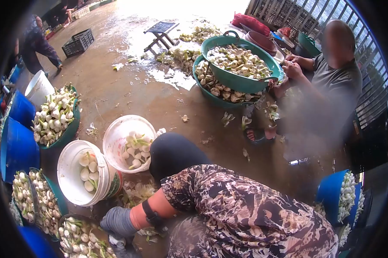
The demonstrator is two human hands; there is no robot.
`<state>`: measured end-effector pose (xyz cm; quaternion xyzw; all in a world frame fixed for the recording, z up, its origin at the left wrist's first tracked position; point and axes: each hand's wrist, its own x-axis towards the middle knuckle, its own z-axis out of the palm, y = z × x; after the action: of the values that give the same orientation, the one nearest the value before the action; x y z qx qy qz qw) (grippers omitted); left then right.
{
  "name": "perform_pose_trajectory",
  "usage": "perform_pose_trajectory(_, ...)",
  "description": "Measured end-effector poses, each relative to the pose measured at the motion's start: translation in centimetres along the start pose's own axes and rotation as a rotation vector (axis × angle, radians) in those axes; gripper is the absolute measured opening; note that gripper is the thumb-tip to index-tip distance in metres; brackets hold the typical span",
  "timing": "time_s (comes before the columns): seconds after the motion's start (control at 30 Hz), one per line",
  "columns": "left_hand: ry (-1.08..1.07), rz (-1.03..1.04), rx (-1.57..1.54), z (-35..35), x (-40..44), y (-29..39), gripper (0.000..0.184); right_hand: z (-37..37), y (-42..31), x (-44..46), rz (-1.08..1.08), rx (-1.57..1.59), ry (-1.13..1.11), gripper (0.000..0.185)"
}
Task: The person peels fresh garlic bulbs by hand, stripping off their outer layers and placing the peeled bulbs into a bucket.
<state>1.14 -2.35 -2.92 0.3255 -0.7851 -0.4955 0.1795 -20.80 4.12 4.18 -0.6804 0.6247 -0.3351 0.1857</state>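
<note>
My right hand [119, 222], in a grey knit glove, is at the lower left with its fingers curled in. What those fingers hold is hidden beneath them. Just below, at the bottom edge, my left hand [127, 249] shows only in part, also in a grey glove; its fingers cannot be made out. A pale bit shows between the two hands. Beside them sits a container of garlic bulbs [80, 238] with green stems. Above stand a white bucket [69, 172] and a second white bucket [116, 127], each with trimmed white bulbs inside.
Garlic fills a green tub [75, 122], another tub [58, 193] and a large green basin [241, 81]. Blue bins [13, 155] line the left. A co-worker [338, 81] sits at right by a slatted fence [370, 77]. A stool [160, 32] and crate [77, 43] stand farther back.
</note>
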Motion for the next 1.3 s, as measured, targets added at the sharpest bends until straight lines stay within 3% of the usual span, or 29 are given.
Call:
perform_pose_trajectory(0.07,-0.037,-0.211,-0.326,1.0,-0.2,7.9,0.045,2.6,1.3,1.0,0.334,0.291,-0.060,0.025)
perform_pose_trajectory(0.1,-0.080,-0.168,-0.289,0.8,0.3,7.9,0.051,4.2,2.7,1.6,0.149,0.179,-0.145,0.018)
perform_pose_trajectory(0.13,-0.124,-0.013,0.226,0.3,0.0,8.3,0.051,4.0,2.8,2.1,-0.191,-0.190,-0.235,0.021)
perform_pose_trajectory(0.17,-0.103,-0.026,0.238,0.5,0.2,8.5,0.051,4.1,2.8,1.9,0.070,0.072,-0.193,0.024)
perform_pose_trajectory(0.2,-0.116,-0.047,-0.007,1.3,0.6,8.4,0.054,2.8,1.8,1.1,0.316,0.340,-0.175,0.027)
perform_pose_trajectory(0.27,-0.042,-0.104,-0.471,1.6,0.1,7.6,0.059,-0.7,0.0,-0.6,0.309,0.529,-0.209,0.043)
perform_pose_trajectory(0.3,0.027,-0.094,-0.483,1.7,-0.6,7.7,0.061,-0.3,0.2,-0.6,0.214,0.566,-0.206,0.041)
perform_pose_trajectory(0.33,-0.075,-0.087,-0.393,0.9,-0.1,7.6,0.061,0.3,0.6,-0.7,0.086,0.550,-0.175,0.035)
perform_pose_trajectory(0.37,-0.088,0.047,-0.028,0.2,-0.5,5.6,0.043,0.6,0.2,-0.9,0.038,0.679,-0.095,0.032)
perform_pose_trajectory(0.4,0.012,-0.140,-0.511,1.5,-1.6,5.7,0.054,0.1,-0.5,-1.0,0.014,0.543,-0.044,0.027)
perform_pose_trajectory(0.43,-0.001,-0.081,-0.624,1.1,-1.9,5.3,0.052,-0.2,-1.4,-1.2,0.017,0.432,-0.025,0.024)
perform_pose_trajectory(0.47,-0.003,-0.174,-0.681,1.1,-1.7,6.4,0.052,0.8,-0.9,-1.0,-0.226,0.221,0.102,0.022)
perform_pose_trajectory(0.5,0.067,-0.296,-0.597,1.0,-1.8,4.2,0.050,0.9,-1.1,-0.8,-0.301,0.169,0.101,0.020)
perform_pose_trajectory(0.53,0.108,-0.260,-0.543,1.1,-1.9,5.9,0.044,1.7,-1.1,-0.7,-0.224,0.170,0.114,0.020)
perform_pose_trajectory(0.6,0.152,-0.127,-0.130,0.6,-1.9,7.3,0.043,3.0,-1.4,-0.6,0.050,0.348,0.129,0.021)
perform_pose_trajectory(0.67,0.109,-0.075,-0.123,0.7,-1.6,5.9,0.049,3.8,-0.7,0.3,0.150,0.455,0.097,0.022)
perform_pose_trajectory(0.73,0.331,0.154,-0.034,0.9,-1.6,5.9,0.051,4.1,-0.9,1.0,0.347,0.616,0.018,0.022)
perform_pose_trajectory(0.8,0.368,0.124,-0.047,0.8,-1.9,5.0,0.049,4.4,-1.6,0.8,0.278,0.562,0.088,0.022)
perform_pose_trajectory(0.87,0.249,-0.171,-0.554,0.4,-2.2,5.2,0.047,3.7,-2.5,0.6,-0.173,0.211,0.151,0.022)
perform_pose_trajectory(0.93,0.266,-0.165,-0.401,0.0,-2.0,5.4,0.044,4.2,-2.4,0.8,-0.147,0.199,0.148,0.022)
perform_pose_trajectory(1.0,0.261,-0.054,-0.074,-0.1,-2.0,6.3,0.043,4.1,-1.6,1.5,0.252,0.505,0.050,0.022)
perform_pose_trajectory(1.03,0.259,-0.019,-0.037,-0.2,-1.8,6.6,0.047,3.7,-1.3,1.7,0.322,0.507,-0.007,0.026)
perform_pose_trajectory(1.17,0.185,0.038,-0.174,0.1,-1.8,5.5,0.063,2.9,0.2,2.0,0.489,0.499,-0.086,0.032)
perform_pose_trajectory(1.27,0.136,0.051,-0.296,0.3,-1.4,6.6,0.063,1.9,1.1,2.0,0.603,0.640,-0.110,0.034)
perform_pose_trajectory(1.3,0.160,0.132,-0.153,0.7,-1.2,6.9,0.060,2.9,2.4,1.9,0.535,0.599,-0.066,0.034)
